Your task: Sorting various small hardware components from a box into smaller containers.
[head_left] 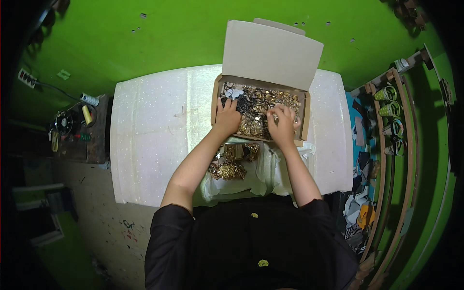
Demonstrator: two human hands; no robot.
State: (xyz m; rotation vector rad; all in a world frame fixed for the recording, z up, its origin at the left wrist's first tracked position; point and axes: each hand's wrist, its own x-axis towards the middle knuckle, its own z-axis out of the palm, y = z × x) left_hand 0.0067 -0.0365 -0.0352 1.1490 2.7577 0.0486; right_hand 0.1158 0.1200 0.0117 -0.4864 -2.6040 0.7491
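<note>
Cardboard box (pixel 306 118) is set mid-table (pixel 150 135), lid (pixel 270 53) raised, likely so the pieces (pixel 251 126) can be reached with 2 hands. Left hand (pixel 228 117) is laid at the dark end, fingers slightly spread, probably for steadying. Right hand (pixel 282 124) is curled over the gold side, fingertips drawn in; whether anything is pinched can't be told. Pieces in box: small, shiny, gold and black, loosely heaped.

bright middle, black corners, fisheye-bent edges
</note>
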